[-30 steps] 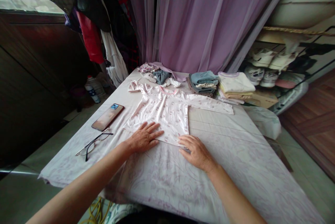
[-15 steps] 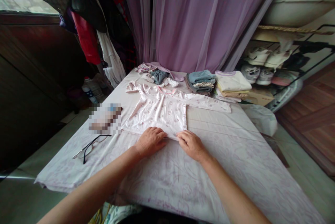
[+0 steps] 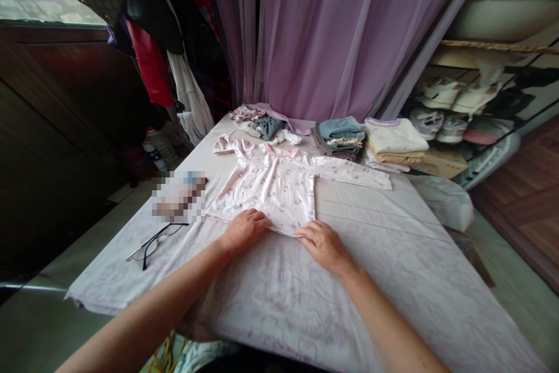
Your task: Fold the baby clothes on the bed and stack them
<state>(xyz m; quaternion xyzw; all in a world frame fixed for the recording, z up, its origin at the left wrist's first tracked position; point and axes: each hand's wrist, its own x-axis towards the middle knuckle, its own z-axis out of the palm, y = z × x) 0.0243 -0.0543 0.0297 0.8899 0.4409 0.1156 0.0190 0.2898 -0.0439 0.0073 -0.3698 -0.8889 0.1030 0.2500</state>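
A small white long-sleeved shirt [image 3: 273, 192] with a pink print lies spread on the table, neckline away from me. Its right-hand sleeve is stretched out sideways, while the left-hand one is bunched up. At the near hem, my left hand [image 3: 245, 233] rests with its fingers curled on the edge. My right hand [image 3: 324, 246] pinches the hem near its right corner, thumb and fingers closed on the fabric. Between both hands a short stretch of hem shows, lying nearly flat.
Eyeglasses [image 3: 151, 245] and a blurred-out object [image 3: 180, 195] lie left of the shirt. Behind it are a heap of loose clothes [image 3: 267, 127], a dark folded stack [image 3: 340, 135] and a pale folded stack [image 3: 395, 140]. A patterned cloth [image 3: 393, 280] covers the table.
My left hand has slid a little left along the hem, so more of the edge shows between the hands. My right hand stays at its corner. The view has shifted slightly.
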